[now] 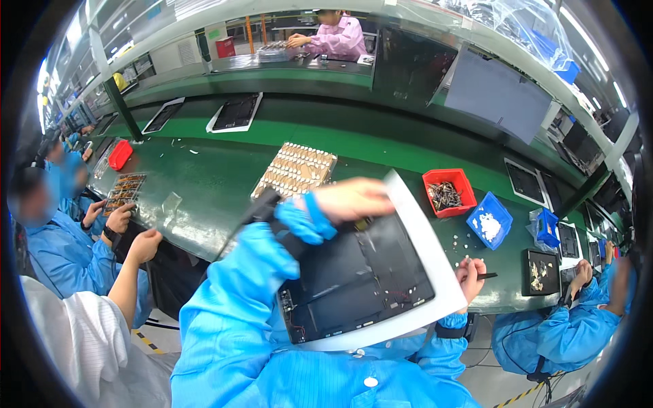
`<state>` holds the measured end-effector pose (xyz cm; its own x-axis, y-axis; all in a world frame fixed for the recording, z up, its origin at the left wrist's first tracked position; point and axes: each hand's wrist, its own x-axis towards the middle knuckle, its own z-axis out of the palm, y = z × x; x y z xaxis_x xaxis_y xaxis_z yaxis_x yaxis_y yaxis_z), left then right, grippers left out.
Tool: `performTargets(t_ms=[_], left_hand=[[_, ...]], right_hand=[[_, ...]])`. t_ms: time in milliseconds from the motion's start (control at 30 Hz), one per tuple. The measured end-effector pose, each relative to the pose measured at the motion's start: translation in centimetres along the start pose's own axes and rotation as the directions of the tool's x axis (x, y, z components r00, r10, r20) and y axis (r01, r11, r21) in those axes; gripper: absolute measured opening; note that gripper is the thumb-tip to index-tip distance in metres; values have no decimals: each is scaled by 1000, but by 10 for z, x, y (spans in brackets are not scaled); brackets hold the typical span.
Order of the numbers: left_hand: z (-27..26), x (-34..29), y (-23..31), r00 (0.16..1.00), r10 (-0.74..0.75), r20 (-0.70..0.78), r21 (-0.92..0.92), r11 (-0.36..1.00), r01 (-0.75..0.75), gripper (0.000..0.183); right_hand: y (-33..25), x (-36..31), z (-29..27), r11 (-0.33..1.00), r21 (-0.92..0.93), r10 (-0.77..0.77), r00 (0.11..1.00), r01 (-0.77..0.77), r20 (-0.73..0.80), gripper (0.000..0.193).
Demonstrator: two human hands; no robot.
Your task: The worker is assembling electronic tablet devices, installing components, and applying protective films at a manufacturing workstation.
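Observation:
A black flat device housing (360, 272), tablet- or screen-like, lies on a white sheet (445, 289) in front of my body, tilted and overhanging the bench edge. Thin wires and small boards line its rim. My left hand (357, 198) reaches across its upper edge, palm down; the fingers are blurred, so their grip is unclear. Beside the sheet's right edge, my right hand (471, 275) pinches a slim black tool (487, 276), perhaps tweezers. Small white pieces lie on the bench near that hand.
Behind the housing lies a tray of pale small parts (296, 168). To the right stand a red bin (465, 178) of small metal-looking parts and a blue bin (502, 234) of white pieces. A black tray (542, 292) sits farther right. Co-workers sit on both sides and opposite.

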<state>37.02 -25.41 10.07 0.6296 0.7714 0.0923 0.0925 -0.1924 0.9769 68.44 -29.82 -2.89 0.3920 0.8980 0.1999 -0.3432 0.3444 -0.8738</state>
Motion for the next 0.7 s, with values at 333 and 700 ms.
performTargets(t_ms=[333, 700], left_hand=[[54, 75, -117, 919, 344, -194, 854, 520, -14, 24], [-41, 3, -166, 936, 137, -324, 946, 75, 316, 45]], right_hand=[[30, -42, -11, 945, -327, 29, 987, 25, 159, 2], [39, -53, 22, 643, -716, 13, 931, 272, 365, 2]])
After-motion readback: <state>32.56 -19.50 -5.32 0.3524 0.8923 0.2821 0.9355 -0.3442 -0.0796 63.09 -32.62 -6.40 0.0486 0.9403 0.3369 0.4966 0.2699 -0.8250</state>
